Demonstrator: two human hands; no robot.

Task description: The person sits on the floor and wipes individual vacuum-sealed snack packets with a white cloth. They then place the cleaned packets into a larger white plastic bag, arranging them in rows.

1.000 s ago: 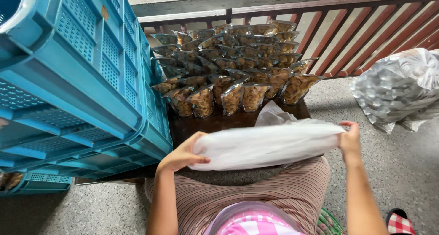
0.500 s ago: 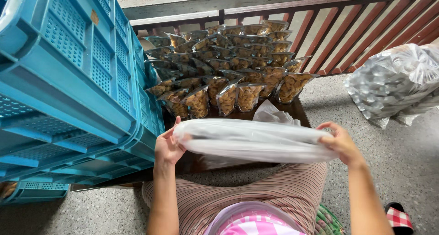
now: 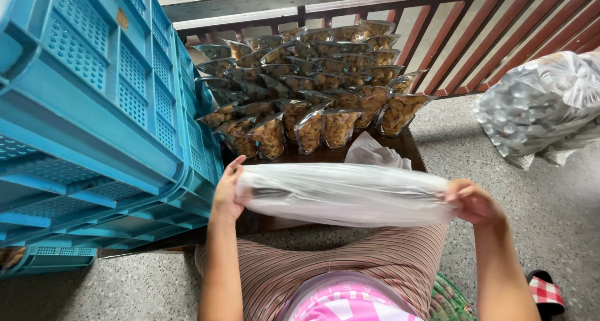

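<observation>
Speckled concrete floor [image 3: 562, 227] surrounds a dark wooden table [image 3: 409, 147]; above its near edge, left hand [image 3: 226, 193] and right hand [image 3: 475, 202], fingers clamped, stretch a translucent white plastic bag [image 3: 344, 193] level between them.

Plastic bag [image 3: 344, 193]: milky white, translucent, with pale grey folds.
Crates [image 3: 94, 108]: bright turquoise blue, walls patterned with grids of small holes.
Snack pouches [image 3: 300, 77]: clear film with golden-brown contents, standing in rows.
Bench [image 3: 409, 147]: dark brown wood.
Railing [image 3: 475, 40]: reddish-brown slats.
Big sack [image 3: 544, 108]: clear plastic over silvery-grey contents.
Floor [image 3: 562, 221]: grey speckled stone.
Trousers [image 3: 350, 258]: thin brown and beige stripes.
Shirt [image 3: 350, 305]: pink with white shapes.
Slipper [image 3: 549, 293]: red and white check.
</observation>
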